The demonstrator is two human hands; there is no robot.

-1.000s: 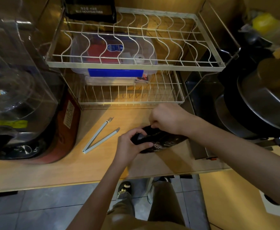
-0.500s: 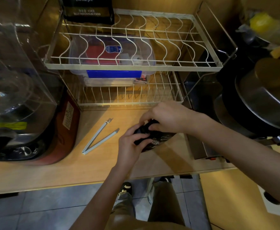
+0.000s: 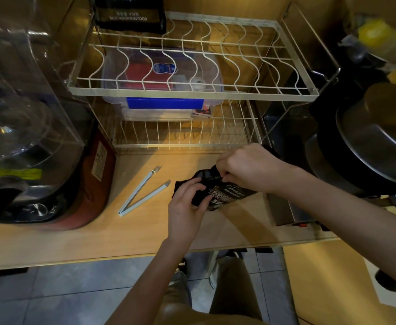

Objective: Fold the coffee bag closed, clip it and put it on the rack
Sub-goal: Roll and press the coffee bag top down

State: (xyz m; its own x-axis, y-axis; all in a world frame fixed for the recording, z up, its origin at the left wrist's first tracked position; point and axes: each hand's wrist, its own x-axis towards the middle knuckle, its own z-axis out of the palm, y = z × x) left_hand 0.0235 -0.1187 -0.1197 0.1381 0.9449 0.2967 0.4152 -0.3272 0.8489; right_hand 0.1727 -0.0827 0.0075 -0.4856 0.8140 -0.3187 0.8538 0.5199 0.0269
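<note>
A black coffee bag lies on its side on the wooden counter, its top end pointing left. My left hand grips the bag's folded top from below. From above, my right hand pinches the same end. A pale blue bag clip lies spread in a V on the counter to the left of the bag, untouched. The white wire rack stands behind, with two tiers.
A second black coffee bag stands on the rack's top tier at the back left. A clear plastic box with a blue latch sits on the lower tier. A red cooker stands at the left, dark pots at the right.
The bag's top end has been rolled further over and drawn slightly left, both hands staying on it. The clip has not moved.
</note>
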